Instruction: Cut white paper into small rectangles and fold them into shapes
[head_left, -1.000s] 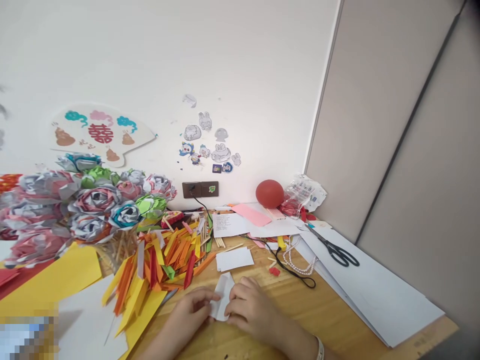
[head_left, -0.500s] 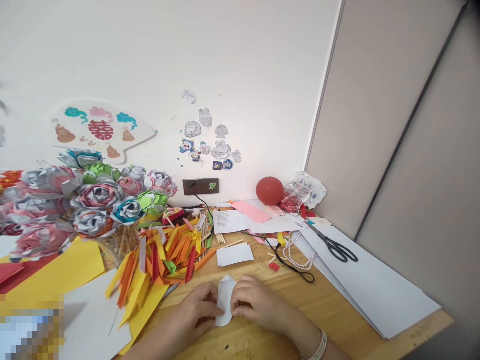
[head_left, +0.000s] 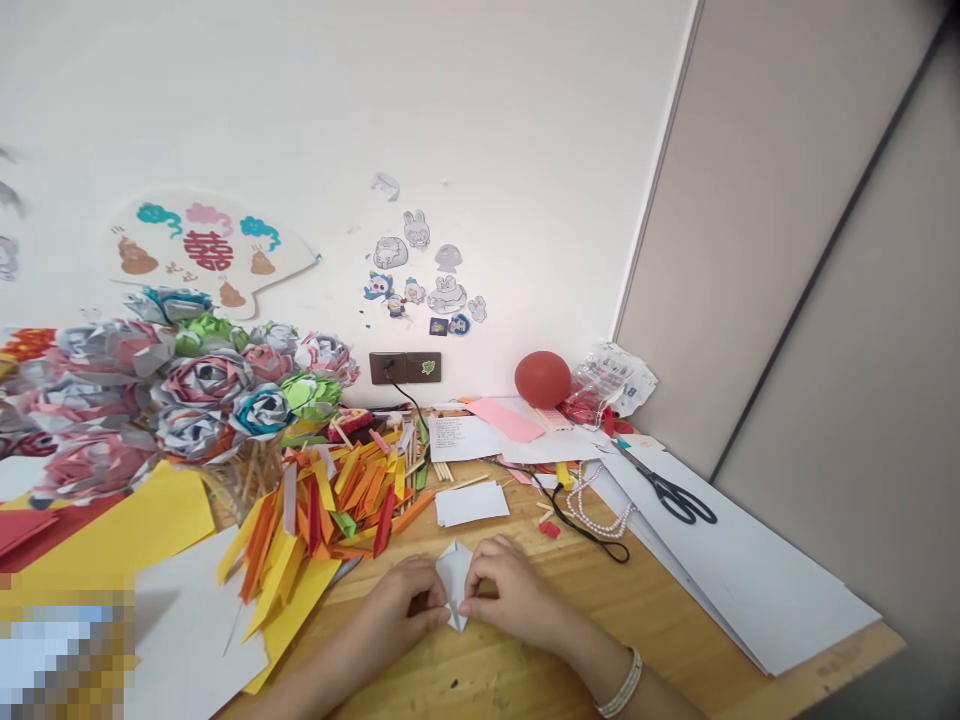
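- Folded white paper (head_left: 454, 580), small, pointed at its far end and narrowed at its near end; lies between the two hands, over the near middle of the wooden worktop (head_left: 525, 670).
- Left hand (head_left: 414, 598): thumb and forefinger closed on the paper's left edge, low down; other fingers curled.
- Right hand (head_left: 504, 597): thumb and forefinger pinching the right edge, thumb tip just beside the left one. Pale bracelet (head_left: 622, 686) on that wrist.
- Just beyond the paper: small stack of white slips (head_left: 472, 504).
- Left of the slips: heap of folded strips (head_left: 367, 490), mostly orange and yellow, some red and green.
- Farther left: bunch of paper flowers (head_left: 206, 382), pink, white, green and blue.
- Right: scissors (head_left: 651, 476) with black handles, resting on large white sheets (head_left: 780, 590); beaded strand (head_left: 611, 529) near the sheets' left edge.
- Back, by the wall: red balloon (head_left: 543, 379), pink sheet (head_left: 506, 419) lying over white paper.
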